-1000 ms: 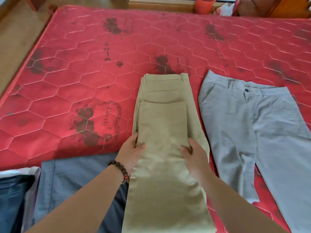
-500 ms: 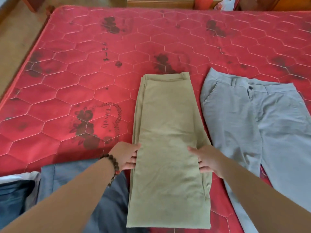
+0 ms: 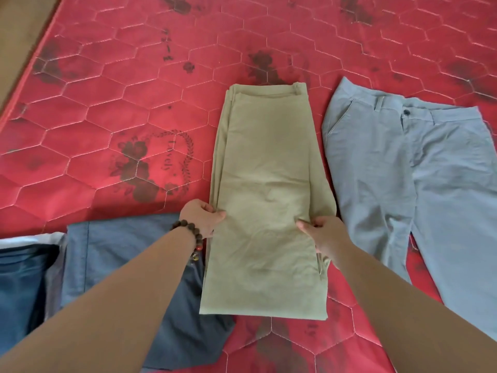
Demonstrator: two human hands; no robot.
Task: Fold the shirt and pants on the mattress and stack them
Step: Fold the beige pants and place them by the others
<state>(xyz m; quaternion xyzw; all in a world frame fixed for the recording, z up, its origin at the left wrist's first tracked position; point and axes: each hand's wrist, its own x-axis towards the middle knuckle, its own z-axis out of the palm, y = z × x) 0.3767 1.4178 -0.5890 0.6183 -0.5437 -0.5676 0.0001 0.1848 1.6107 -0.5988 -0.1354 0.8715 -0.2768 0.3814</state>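
Khaki pants [image 3: 266, 189], folded lengthwise and doubled over, lie in the middle of the red quilted mattress [image 3: 113, 109], waistband at the far end. My left hand [image 3: 202, 218], with a bead bracelet on the wrist, pinches the pants' left edge at about mid-length. My right hand [image 3: 324, 232] pinches the right edge at the same height. Light grey pants [image 3: 419, 179] lie spread flat to the right. A dark blue-grey garment [image 3: 118, 265] lies under my left forearm at the near left.
A darker blue garment [image 3: 18, 281] with a white piece [image 3: 29, 236] sits at the near left edge. The mattress's left edge borders a wooden floor [image 3: 24, 25]. Red mattress surface stretches behind and left of the khaki pants.
The upper layer of the khaki pants now reaches up to the waistband. Both hands moved from flat on the fabric to its side edges and now pinch them.
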